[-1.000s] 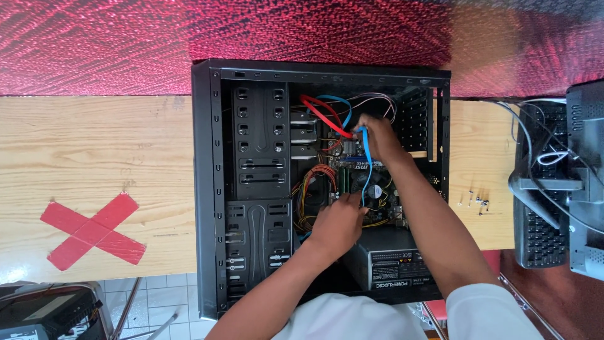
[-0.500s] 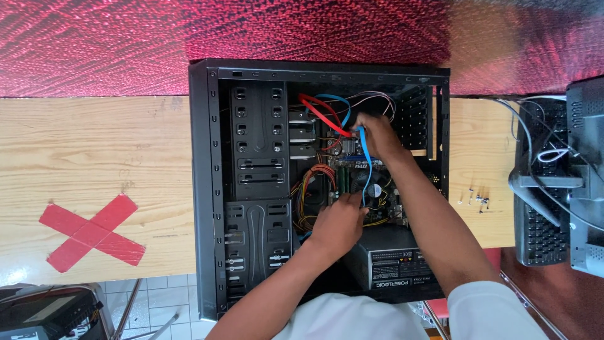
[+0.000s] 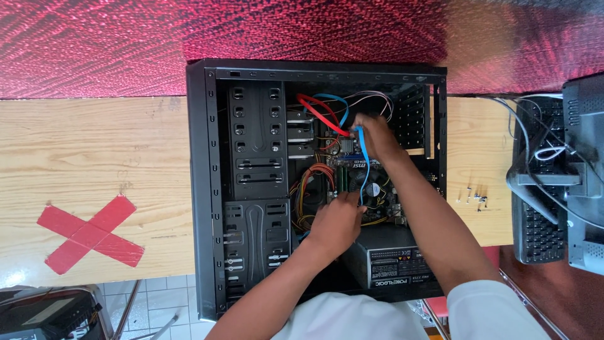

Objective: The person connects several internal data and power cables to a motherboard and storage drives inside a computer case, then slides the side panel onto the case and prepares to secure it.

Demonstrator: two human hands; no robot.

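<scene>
Blue flat data cable [image 3: 363, 165] — thin, ribbon-like, pinched by right hand [image 3: 372, 135] at 12 o'clock, left hand [image 3: 336, 221] gripping its lower end inside computer case [image 3: 200, 189].

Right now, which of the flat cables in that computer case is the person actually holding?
The blue cable. It runs from the right hand down to the left hand. The red cable lies free, up and to the left.

blue flat cable [image 3: 363, 165] | inside open black computer case [image 3: 201, 189] | hanging over motherboard [image 3: 352, 162]

1 head view, looking down, close above computer case [image 3: 251, 189]
</scene>
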